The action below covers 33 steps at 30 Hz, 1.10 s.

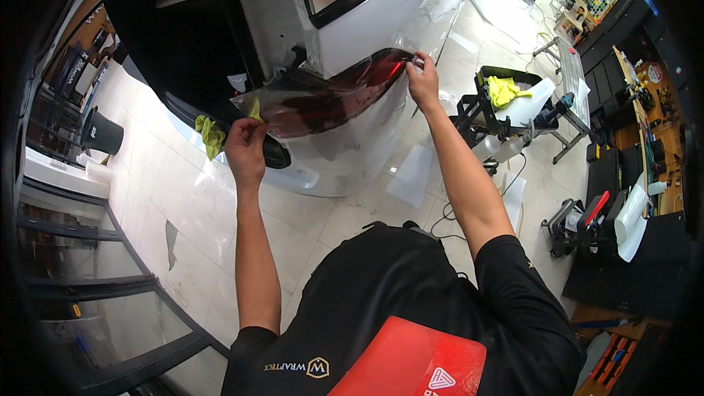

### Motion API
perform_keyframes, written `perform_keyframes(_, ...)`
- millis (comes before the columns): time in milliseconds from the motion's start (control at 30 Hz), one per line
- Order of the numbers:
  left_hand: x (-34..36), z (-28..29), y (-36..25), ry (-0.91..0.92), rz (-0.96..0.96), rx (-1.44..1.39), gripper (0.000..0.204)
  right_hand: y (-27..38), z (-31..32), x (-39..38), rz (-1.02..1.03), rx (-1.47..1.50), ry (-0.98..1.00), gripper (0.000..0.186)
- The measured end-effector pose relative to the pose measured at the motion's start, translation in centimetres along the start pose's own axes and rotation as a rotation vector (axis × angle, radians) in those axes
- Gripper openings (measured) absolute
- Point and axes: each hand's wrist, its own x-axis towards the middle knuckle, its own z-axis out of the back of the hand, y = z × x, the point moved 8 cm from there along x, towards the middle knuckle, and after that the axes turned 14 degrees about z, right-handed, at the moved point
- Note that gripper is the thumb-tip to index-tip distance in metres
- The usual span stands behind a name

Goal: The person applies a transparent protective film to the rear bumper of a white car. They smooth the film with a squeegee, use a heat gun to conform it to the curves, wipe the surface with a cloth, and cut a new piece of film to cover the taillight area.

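A red tail light (334, 103) sits at the rear corner of a white car (359, 37), with a sheet of clear film (282, 99) spread over it. My left hand (246, 152) is closed at the film's left end, its fingers pinched together. Yellow-green cloth (210, 137) shows beside that hand and above its fingertips; whether the hand grips it too I cannot tell. At the light's upper right tip my right hand (423, 84) is closed, thumb and fingers pinching the film's edge. More clear film hangs wrinkled over the bodywork.
The car's rear opening (183, 44) is dark at upper left. To the right stands a black cart (480, 95) with a yellow cloth and bottles, near a metal bench (572, 73). A dark bucket (101, 132) stands left. Backing sheets (411, 176) and a cable lie on the tiles.
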Motion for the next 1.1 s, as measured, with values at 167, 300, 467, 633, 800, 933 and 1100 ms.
perform_keyframes(167, -0.4, 0.1, 0.2, -0.010, 0.012, 0.026, 0.018, 0.9, 0.0, -0.5, -0.067, -0.044, -0.026, 0.048)
perform_keyframes(300, -0.2, 0.1, 0.8, 0.000, 0.029, -0.059, 0.018, 0.8, 0.2, -0.6, -0.106, -0.115, -0.079, 0.048)
perform_keyframes(467, -0.4, -0.5, 1.1, -0.021, 0.050, -0.047, 0.019, 0.2, 0.7, -0.7, -0.139, -0.198, -0.103, 0.045)
perform_keyframes(633, -0.7, -0.5, 1.0, -0.021, 0.036, -0.027, 0.018, 1.1, 0.6, -0.8, -0.169, -0.090, -0.113, 0.039)
perform_keyframes(800, -0.6, -0.2, 1.2, -0.019, 0.031, -0.046, 0.017, 1.8, 1.0, -0.8, -0.136, -0.070, -0.085, 0.035)
perform_keyframes(933, -0.3, -0.4, 1.5, -0.031, 0.046, -0.052, 0.016, 1.1, 1.4, -0.7, -0.134, -0.063, -0.072, 0.032)
perform_keyframes(1100, -0.7, -0.9, 1.0, -0.056, 0.059, -0.033, 0.016, 1.1, 1.0, -1.4, -0.151, -0.025, -0.081, 0.034)
